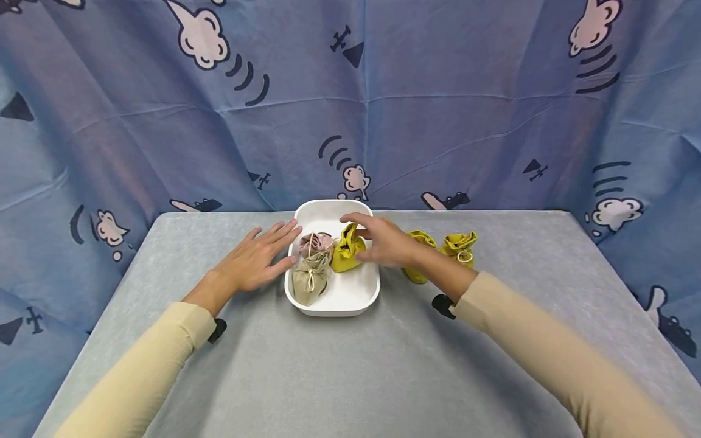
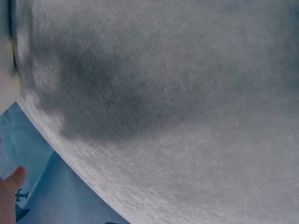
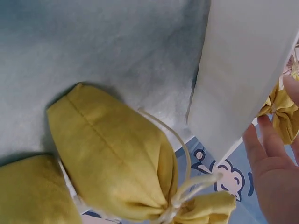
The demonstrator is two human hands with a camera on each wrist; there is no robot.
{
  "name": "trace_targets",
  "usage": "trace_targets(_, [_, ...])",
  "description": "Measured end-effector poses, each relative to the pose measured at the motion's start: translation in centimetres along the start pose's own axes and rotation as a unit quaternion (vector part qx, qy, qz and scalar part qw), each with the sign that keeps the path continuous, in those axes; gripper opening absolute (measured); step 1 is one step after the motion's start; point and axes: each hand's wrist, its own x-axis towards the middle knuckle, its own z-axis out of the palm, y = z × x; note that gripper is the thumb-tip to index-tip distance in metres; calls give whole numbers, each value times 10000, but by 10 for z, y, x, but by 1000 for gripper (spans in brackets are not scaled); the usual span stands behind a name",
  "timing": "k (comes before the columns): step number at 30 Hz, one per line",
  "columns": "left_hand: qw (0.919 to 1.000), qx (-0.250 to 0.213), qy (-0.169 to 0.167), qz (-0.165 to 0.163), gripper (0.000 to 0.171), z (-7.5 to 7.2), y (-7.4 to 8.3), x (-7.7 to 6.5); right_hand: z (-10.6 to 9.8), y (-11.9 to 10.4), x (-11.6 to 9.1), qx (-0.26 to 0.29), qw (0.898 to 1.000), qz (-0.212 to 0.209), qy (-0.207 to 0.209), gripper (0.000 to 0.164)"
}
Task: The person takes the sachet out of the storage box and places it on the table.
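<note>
A white tray holds a pink pouch, a beige pouch and a yellow pouch. My left hand lies against the tray's left rim, fingers spread and straight, holding nothing. Over the tray's right side reaches my right hand, with thumb and fingers parted around the neck of the yellow pouch. In the right wrist view, the fingertips are right at the gathered neck of that pouch. The left wrist view shows mostly table, with part of a hand at its lower left.
Right of the tray, two more yellow pouches stand on the grey table: one partly behind my right forearm, the other farther right with a pale drawstring. A blue patterned curtain hangs behind the table's far edge.
</note>
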Motion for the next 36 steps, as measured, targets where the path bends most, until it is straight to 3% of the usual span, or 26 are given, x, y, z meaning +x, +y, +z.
trace_targets(12, [10000,-10,-5,-17,68,1,-2,0,7,-1,8,-81,10000,27,44,77])
trace_targets(22, [10000,-6,22,-9,68,1,-2,0,10,-4,12,-851,9961,236,86,46])
trace_targets(36, [10000,-7,83,14,67,1,0,0,12,-7,9,-798,9959,313,290,33])
